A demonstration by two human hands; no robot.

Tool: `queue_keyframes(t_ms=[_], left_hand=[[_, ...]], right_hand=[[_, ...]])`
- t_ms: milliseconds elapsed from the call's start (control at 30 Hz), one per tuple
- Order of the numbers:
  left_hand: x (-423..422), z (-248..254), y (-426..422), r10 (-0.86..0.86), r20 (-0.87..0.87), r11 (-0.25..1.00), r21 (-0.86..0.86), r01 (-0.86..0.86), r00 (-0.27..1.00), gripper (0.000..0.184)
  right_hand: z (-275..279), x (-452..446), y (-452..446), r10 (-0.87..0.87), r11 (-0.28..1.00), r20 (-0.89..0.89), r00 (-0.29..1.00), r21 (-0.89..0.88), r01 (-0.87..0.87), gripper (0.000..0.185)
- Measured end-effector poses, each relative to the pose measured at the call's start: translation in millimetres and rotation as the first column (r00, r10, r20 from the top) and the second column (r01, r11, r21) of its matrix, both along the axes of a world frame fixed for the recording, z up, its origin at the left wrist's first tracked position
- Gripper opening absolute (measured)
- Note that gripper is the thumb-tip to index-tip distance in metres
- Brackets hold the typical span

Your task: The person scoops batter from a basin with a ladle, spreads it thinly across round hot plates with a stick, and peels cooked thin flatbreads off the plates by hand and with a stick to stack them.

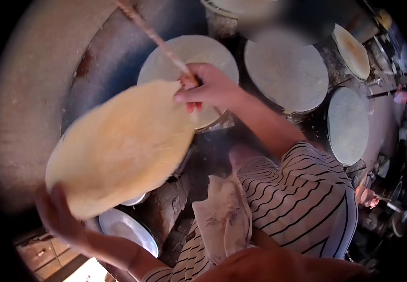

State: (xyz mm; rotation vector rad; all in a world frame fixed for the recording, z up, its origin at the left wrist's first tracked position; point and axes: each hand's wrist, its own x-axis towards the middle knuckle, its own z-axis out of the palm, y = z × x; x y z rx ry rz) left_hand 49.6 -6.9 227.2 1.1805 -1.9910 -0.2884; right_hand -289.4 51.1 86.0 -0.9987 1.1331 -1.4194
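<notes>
"Well, what do you have closest to you?"

"On your striped shirt (302, 197) lies a pale folded cloth (224, 218); its dark marks are too unclear to read. Beyond it, your two hands are at opposite ends of a large oval flatbread (123, 145), pale yellow and slightly tilted, held up in front of you."

"And how are your fingers set?"

"Your left hand (64, 216) is at the lower-left edge, thumb and fingers apart; blur and shadow hide whether they pinch the dough. Your right hand (208, 87) is curled around a thin stick (154, 37), right at the bread's upper-right end."

"What sits under and past the bread?"

"A shallow bowl (128, 230) shows just past your left forearm. Partly behind your right hand is a pale round surface (189, 51), and to the right of it you have a second pale disc (286, 70) and a third pale disc (348, 126)."

"And farthest off?"

"At upper right, a browned flatbread (352, 51). Near the right edge, another person's hand (403, 95) is at a dark rod (382, 94)."
</notes>
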Motion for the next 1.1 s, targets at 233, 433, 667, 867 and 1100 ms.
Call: queue_keyframes(t_ms=[233, 433, 667, 867, 1100], left_hand=[[-316.9, -13.1, -122.3, -0.43, -0.138, 0.9, 0.009, 0.435, 0.892, 0.016], [-509.0, -81.1, -149.1, -0.79, -0.176, 0.608, -0.343, 0.716, 0.587, 0.011], [-635.1, -315.4, -204.4, -0.509, 0.325, 0.631, -0.489, 0.602, 0.797, 0.023], [-639.7, -351.4, -189.5, -0.594, 0.326, 0.705, -0.229, 0.671, 0.735, 0.022], [-542.0, -279.3, -98.8, -0.485, 0.118, 0.85, -0.172, 0.498, 0.867, 0.035]], right_hand=[[27.1, -288.9, -9.2, -0.388, 0.922, -0.241, 0.89, -0.109, 0.372, 0.023], [57.7, -504.4, 23.0, -0.392, 0.913, -0.358, 0.848, -0.268, 0.308, 0.018], [-144.3, -573.1, -54.3, -0.714, 0.65, -0.417, 0.562, -0.097, 0.754, 0.017], [-192.2, -578.6, -45.4, -0.638, 0.675, -0.425, 0.643, 0.095, 0.732, 0.019], [-154.1, -556.3, -5.1, -0.652, 0.592, -0.56, 0.512, 0.047, 0.805, 0.017]])
